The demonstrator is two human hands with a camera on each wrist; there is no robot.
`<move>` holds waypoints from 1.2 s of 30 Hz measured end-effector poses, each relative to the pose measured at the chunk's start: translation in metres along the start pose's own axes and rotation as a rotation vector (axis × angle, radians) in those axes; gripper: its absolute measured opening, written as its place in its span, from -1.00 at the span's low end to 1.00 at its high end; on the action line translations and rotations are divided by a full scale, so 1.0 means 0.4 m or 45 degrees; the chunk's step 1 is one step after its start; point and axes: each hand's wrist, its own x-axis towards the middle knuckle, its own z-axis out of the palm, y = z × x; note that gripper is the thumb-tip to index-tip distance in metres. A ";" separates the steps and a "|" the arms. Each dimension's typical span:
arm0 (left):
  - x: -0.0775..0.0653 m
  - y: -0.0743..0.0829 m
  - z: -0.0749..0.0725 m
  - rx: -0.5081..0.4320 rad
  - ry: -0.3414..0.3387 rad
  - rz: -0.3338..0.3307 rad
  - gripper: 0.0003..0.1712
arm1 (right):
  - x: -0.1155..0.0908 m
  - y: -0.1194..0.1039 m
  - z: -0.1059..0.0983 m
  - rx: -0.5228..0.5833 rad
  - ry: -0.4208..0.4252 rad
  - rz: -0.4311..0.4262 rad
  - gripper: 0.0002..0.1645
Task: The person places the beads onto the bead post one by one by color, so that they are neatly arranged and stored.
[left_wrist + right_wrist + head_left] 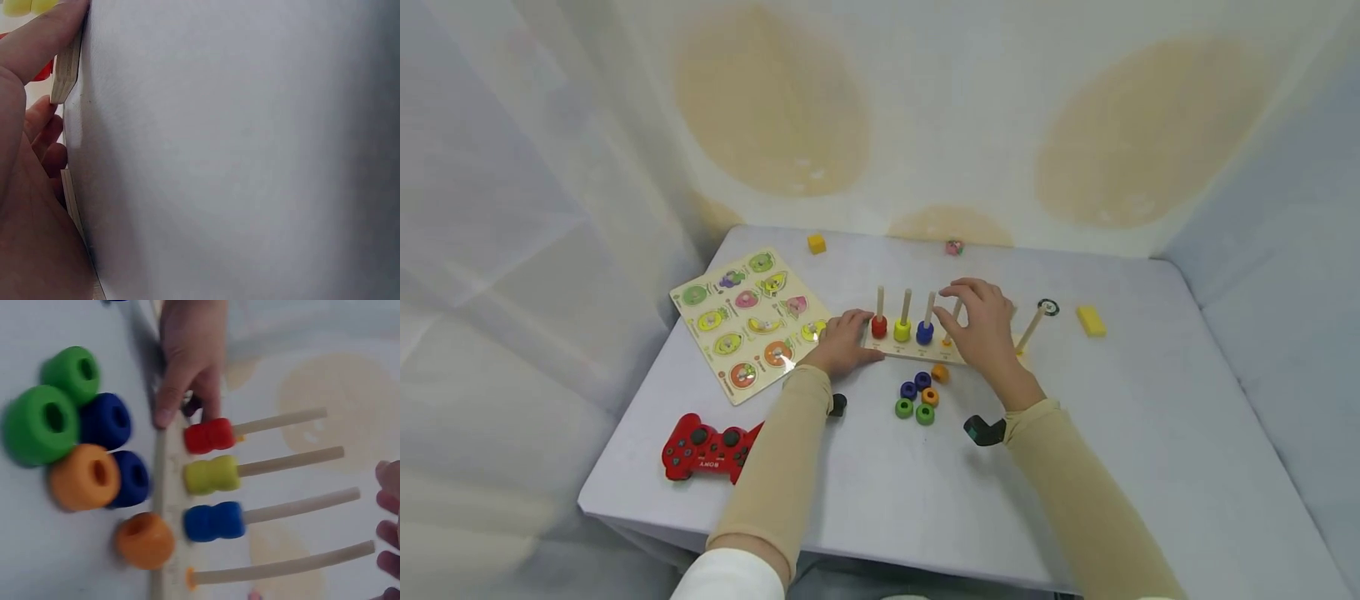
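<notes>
A wooden peg board (912,350) carries several upright pegs. Red beads (210,435), yellow beads (212,475) and blue beads (214,522) are threaded in pairs on three of them. Beside the blue pair rises a bare peg (281,571) with an orange mark at its base. My left hand (842,343) grips the board's left end, thumb on the front edge and fingers behind. Above the pegs, my right hand (985,329) has its thumb and index finger apart and bent, with nothing visible between them. Loose green beads (42,426), dark blue beads (106,420) and orange beads (85,477) lie in front.
At the left lies a fruit puzzle board (752,321), with a red game controller (711,446) nearer the front. Yellow blocks (1091,321) sit at the right and far back, as does a small pink object (954,247). A black-and-white ring (1048,307) lies behind the rightmost peg.
</notes>
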 end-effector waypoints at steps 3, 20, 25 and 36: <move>-0.001 -0.001 -0.002 -0.006 0.006 0.000 0.05 | -0.040 0.019 0.019 -0.003 0.077 -0.121 -0.72; -0.015 0.023 -0.021 0.036 -0.004 -0.006 0.02 | -0.266 0.086 0.092 -0.104 -0.357 -0.315 -0.51; -0.013 0.023 -0.021 0.025 0.002 -0.008 0.03 | -0.283 0.077 0.092 -0.161 -0.475 -0.286 -0.51; -0.008 0.010 -0.012 0.003 0.001 0.007 0.03 | -0.201 0.068 0.038 -0.055 -0.042 -0.240 -0.53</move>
